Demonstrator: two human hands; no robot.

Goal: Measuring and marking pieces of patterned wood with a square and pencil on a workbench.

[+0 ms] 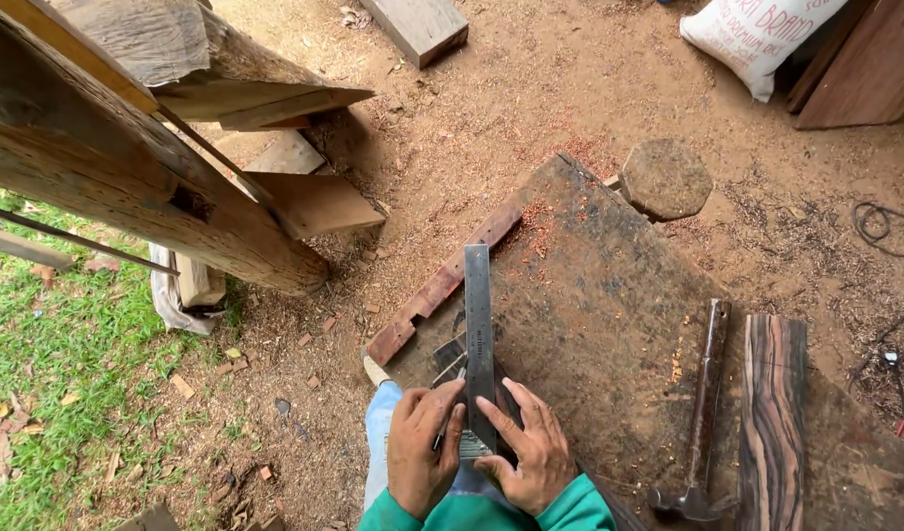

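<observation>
Both hands are sitting low in the frame, right over the near end of a metal ruler (pixel 478 344) that's lying flat on a big dark slab of a workbench (pixel 609 295). The right hand (pixel 525 452) is pressing down on the ruler with its fingers spread out, not gripping, just pinning it flat. The left hand (pixel 422 447) is curling in against the ruler's left edge and seems to be pinching something thin like a pencil, but it's mostly hidden behind the fingers so I can't say for sure what it is. There's a small dark workpiece (pixel 450 354) poking out from under the ruler on its left side, with the ruler lying across it.

The ruler is running away from the person, and its far end is nearly touching a reddish strip of wood (pixel 442 285) that's lying along the bench's left edge.

Off to the right on the bench, well apart from the hands, a hammer (pixel 702 423) is lying with its head toward the person, and just beside it is a plank with dark streaky grain (pixel 774 423). An octagonal wood block (pixel 665 179) is sitting at the far corner of the bench. Sawdust is covering the dirt all around, a big weathered log (pixel 127 167) is leaning in from the upper left, and a white sack (pixel 752 34) is sitting at the top right.
</observation>
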